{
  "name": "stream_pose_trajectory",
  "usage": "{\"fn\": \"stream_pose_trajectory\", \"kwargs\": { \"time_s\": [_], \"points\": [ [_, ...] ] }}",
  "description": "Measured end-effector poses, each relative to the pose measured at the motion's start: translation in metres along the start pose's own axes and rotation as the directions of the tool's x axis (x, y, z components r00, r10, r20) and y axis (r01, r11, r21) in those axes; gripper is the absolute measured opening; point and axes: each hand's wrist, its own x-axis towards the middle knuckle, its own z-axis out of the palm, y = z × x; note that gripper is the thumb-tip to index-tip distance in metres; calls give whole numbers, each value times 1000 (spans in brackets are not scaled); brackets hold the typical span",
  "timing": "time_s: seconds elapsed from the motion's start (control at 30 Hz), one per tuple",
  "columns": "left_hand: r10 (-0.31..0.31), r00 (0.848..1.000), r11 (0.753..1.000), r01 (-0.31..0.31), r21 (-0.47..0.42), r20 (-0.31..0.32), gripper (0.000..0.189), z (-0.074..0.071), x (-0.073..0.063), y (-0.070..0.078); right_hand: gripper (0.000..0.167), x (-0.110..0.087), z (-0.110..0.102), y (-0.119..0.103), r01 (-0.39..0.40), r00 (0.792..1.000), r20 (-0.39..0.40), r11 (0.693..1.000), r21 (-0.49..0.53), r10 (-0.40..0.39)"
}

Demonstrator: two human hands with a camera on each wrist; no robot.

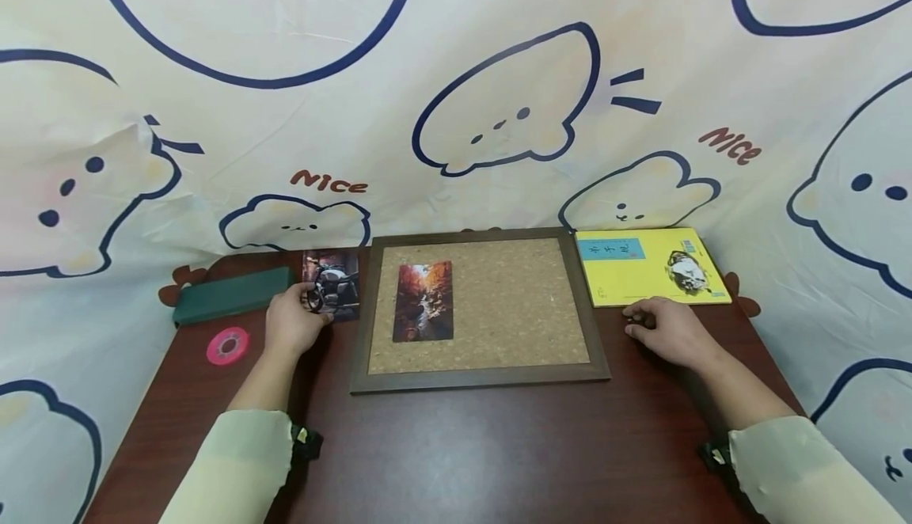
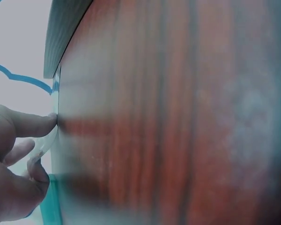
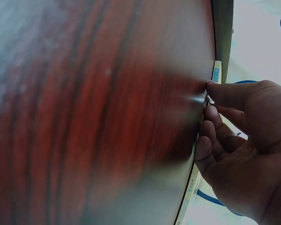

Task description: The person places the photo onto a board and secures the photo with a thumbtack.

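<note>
A framed corkboard (image 1: 513, 302) lies on the dark wood table, with a photo card of an autumn forest stream (image 1: 423, 301) on its left part. Left of the frame is a photo card of a motorcycle (image 1: 340, 279). My left hand (image 1: 295, 322) pinches this card's near left edge; in the left wrist view a pale, bent edge shows between the thumb and curled fingers (image 2: 40, 166). My right hand (image 1: 670, 332) is at the table just before the yellow book (image 1: 641, 267). Between its thumb and forefinger is a small shiny thing (image 3: 209, 99), too small to tell.
Behind my left hand lies a long dark green box (image 1: 231, 296). A pink ring-shaped roll (image 1: 228, 346) is on the table to that hand's left. A pale cloth (image 1: 484, 199) with cartoon drawings hangs close behind the table's back edge.
</note>
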Motion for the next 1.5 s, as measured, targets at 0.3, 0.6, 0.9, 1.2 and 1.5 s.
{"fn": "stream_pose_trajectory", "kwargs": {
  "time_s": [0.3, 0.6, 0.9, 1.2, 1.5],
  "points": [
    [39, 998, 999, -38, -20, 42, 67, -1, 0, -6, 13, 2, -1, -1, -12, 1000, -1, 1000, -29, 12],
    [31, 998, 997, -27, -72, 60, 64, -10, -6, -9, 10, 1, -2, -1, 9, 1000, -23, 1000, -27, -9],
    [-9, 1000, 983, 12, -185, 19, 67, -29, -17, -13, 10, 7, 5, -7, 36, 999, -25, 999, -11, -36],
    [-13, 1000, 956, 8, -292, -13, 68, -39, -26, 2, 9, 6, -3, -10, 21, 999, -33, 999, -27, -22],
    [18, 999, 919, 0, -394, 41, 68, -33, -38, 20, 9, 5, 0, -11, 9, 999, -38, 1000, -12, -10]
  ]
}}
